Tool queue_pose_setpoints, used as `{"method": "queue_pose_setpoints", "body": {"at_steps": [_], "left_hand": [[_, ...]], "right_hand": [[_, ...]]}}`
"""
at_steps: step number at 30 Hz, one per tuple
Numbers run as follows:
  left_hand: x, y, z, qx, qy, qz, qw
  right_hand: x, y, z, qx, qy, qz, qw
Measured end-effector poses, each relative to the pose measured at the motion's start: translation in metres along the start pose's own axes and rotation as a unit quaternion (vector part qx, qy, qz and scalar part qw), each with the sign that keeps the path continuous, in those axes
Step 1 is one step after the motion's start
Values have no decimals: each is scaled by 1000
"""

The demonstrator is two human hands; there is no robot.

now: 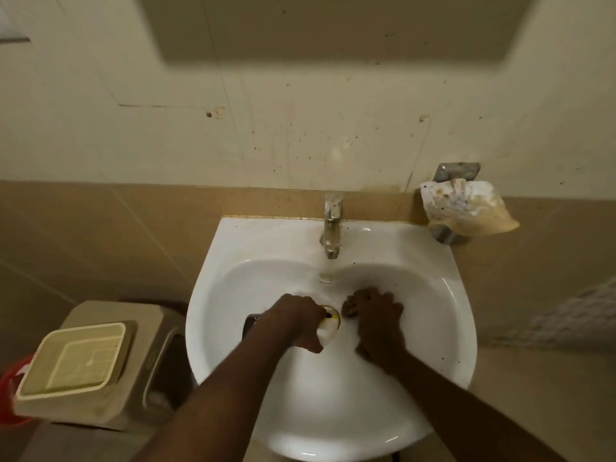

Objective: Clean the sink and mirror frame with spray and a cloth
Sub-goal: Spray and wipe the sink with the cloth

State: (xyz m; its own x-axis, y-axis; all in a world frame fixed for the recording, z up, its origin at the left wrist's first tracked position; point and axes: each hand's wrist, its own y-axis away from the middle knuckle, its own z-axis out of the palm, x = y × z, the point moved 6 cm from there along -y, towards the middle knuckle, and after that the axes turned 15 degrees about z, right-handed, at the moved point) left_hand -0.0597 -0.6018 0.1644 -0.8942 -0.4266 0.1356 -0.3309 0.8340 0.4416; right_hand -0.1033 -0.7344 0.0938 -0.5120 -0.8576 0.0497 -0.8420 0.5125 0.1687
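Observation:
The white sink point(443, 315) hangs on the wall below a chrome tap point(331, 228). My left hand point(300, 323) is inside the basin, shut on a bottle point(328, 328) lying sideways. The bottle's white and yellow end is over the drain, and a dark end sticks out to the left of my wrist. My right hand point(375, 323) lies palm-down on the basin just right of the drain, fingers bent. Whatever is under it is hidden. A stained white and brown cloth point(466, 208) is draped over a metal holder right of the sink. The mirror's lower edge point(333, 51) is blurred at the top.
A beige lidded bin point(110, 368) with a pale plastic tray point(73, 361) on top stands left of the sink. A red bucket point(10, 388) shows at the far left edge. The wall behind the tap is speckled with dark spots.

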Motion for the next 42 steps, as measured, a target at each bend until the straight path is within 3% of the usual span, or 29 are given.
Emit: {"method": "queue_pose_setpoints", "body": {"at_steps": [4, 7, 8, 12, 13, 16, 19, 21, 24, 26, 29, 31, 36, 42], "left_hand": [[-10, 4, -7, 22, -8, -30, 999], [-16, 8, -7, 24, 12, -46, 999], [-18, 10, -7, 35, 18, -50, 998], [-23, 12, -12, 81, 19, -75, 994], [-25, 13, -13, 93, 22, -88, 992], [-31, 13, -14, 103, 33, -121, 987], [-33, 8, -17, 113, 43, -145, 982], [-33, 5, -20, 120, 49, -152, 980], [-35, 7, -20, 122, 59, -152, 979], [-40, 11, -14, 115, 66, -156, 979], [-43, 15, -4, 94, 65, -155, 981], [-40, 12, -2, 78, 58, -138, 986], [-34, -4, -13, 80, 58, -118, 988], [-18, -23, -18, 88, 57, -104, 989]], "right_hand": [[-59, 16, 5, 34, -66, -110, 991], [-62, 25, 6, 64, -8, -186, 980], [-53, 19, 7, 78, 10, -179, 981], [11, -2, -8, 123, -80, 23, 989], [20, -1, -17, 142, -108, 37, 983], [21, 2, -52, 229, -193, -26, 954], [12, -24, -104, 269, -215, 42, 938], [4, -59, -120, 220, -198, 98, 950], [-11, -98, -120, 108, -165, 106, 975], [-18, -96, -116, 124, -134, 75, 980], [-13, -65, -108, 204, -83, -47, 974], [-9, -61, -105, 180, -60, -136, 972], [-16, -82, -116, 171, -120, -29, 978], [10, -35, -79, 177, 15, -300, 937]]}}
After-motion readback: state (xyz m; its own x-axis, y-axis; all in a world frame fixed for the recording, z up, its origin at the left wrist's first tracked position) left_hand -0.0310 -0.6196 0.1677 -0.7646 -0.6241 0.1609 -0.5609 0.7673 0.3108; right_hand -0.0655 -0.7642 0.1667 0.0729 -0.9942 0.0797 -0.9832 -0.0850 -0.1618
